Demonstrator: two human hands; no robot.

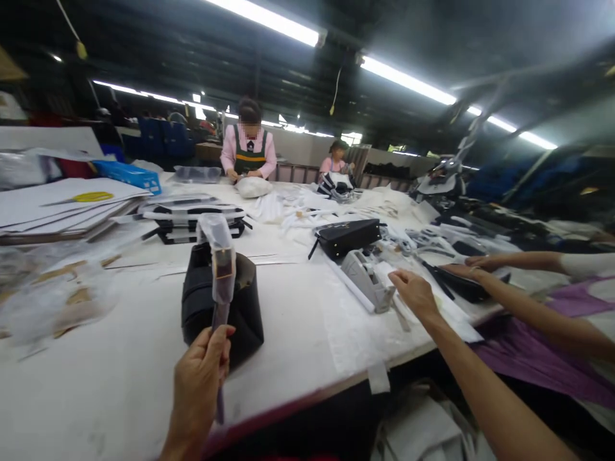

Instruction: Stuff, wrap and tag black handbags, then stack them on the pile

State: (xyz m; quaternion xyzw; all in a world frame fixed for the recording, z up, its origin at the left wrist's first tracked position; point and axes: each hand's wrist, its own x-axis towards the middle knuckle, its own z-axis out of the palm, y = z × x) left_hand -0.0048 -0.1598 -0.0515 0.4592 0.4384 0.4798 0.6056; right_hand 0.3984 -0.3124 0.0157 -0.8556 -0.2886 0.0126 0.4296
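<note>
My left hand (199, 378) is closed around the lower end of a dark strap (221, 282) wrapped in clear plastic, holding it upright in front of a black bag (243, 314) that stands on the white table (120, 371). My right hand (414, 292) reaches out to the grey tape dispenser (368, 278). Its fingers are loosely stretched toward the dispenser's near end, and I see nothing held in them.
A co-worker's two hands (480, 262) rest on a dark piece at the right. Another black bag (348, 235) lies mid-table. Stacked white sheets with yellow scissors (89, 197) sit at the left, clear plastic bags (43, 301) nearer. Two people work at the far end.
</note>
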